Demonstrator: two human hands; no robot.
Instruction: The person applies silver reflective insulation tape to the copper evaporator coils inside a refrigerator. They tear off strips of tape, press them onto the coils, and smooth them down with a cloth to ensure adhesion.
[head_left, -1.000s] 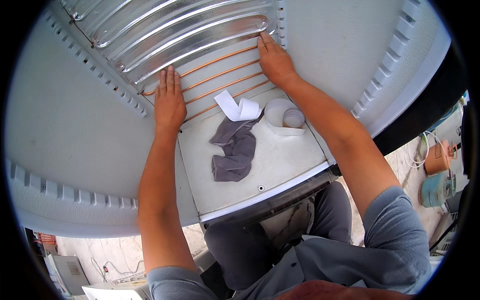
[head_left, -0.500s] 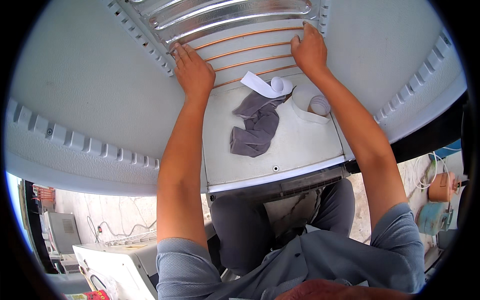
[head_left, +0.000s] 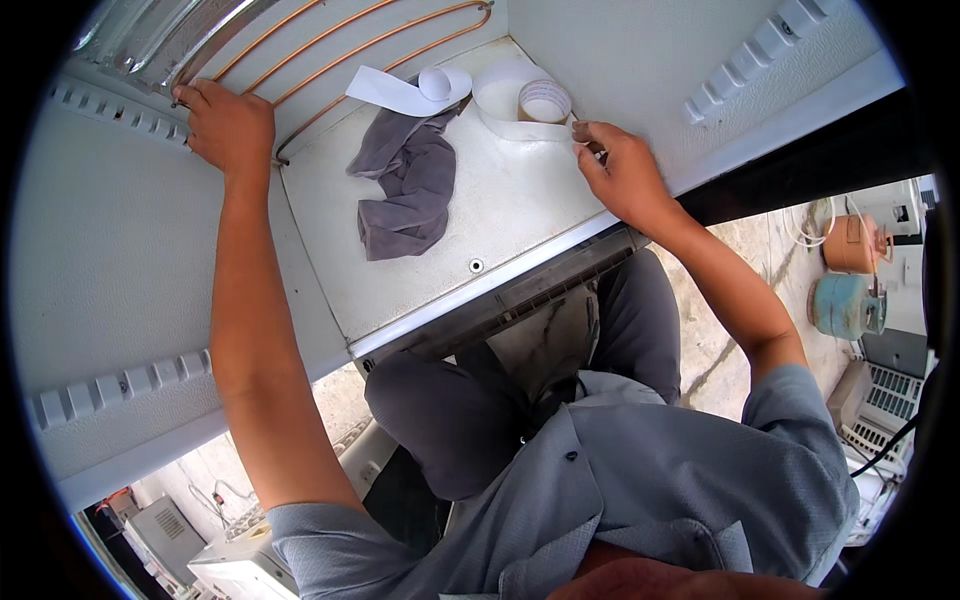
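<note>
Inside a white-lined cabinet, thin copper tubing (head_left: pixel 345 62) runs in several parallel rows along the back wall. At the left end of those rows, beside a silvery ribbed foil panel (head_left: pixel 160 45), my left hand (head_left: pixel 232 128) has its fingers bent around the end of the copper tube. My right hand (head_left: pixel 625 175) is over the right side of the cabinet floor, thumb and forefinger closed at the loose end of a white tape strip (head_left: pixel 515 128). That strip curves around beside a tape roll (head_left: pixel 545 100) with a brown core. The fingertips partly hide the strip's end.
A crumpled grey cloth (head_left: pixel 410 185) lies on the cabinet floor (head_left: pixel 510 195), with a curled white strip (head_left: pixel 400 92) across its top. Ridged shelf supports (head_left: pixel 755 60) line the side walls. Outside at right stand an orange cylinder (head_left: pixel 848 245) and a blue cylinder (head_left: pixel 838 305).
My right hand has left the right end of the copper rows and come down to the white tape strip. My left hand stays at the tubing's left end. The whole view has turned.
</note>
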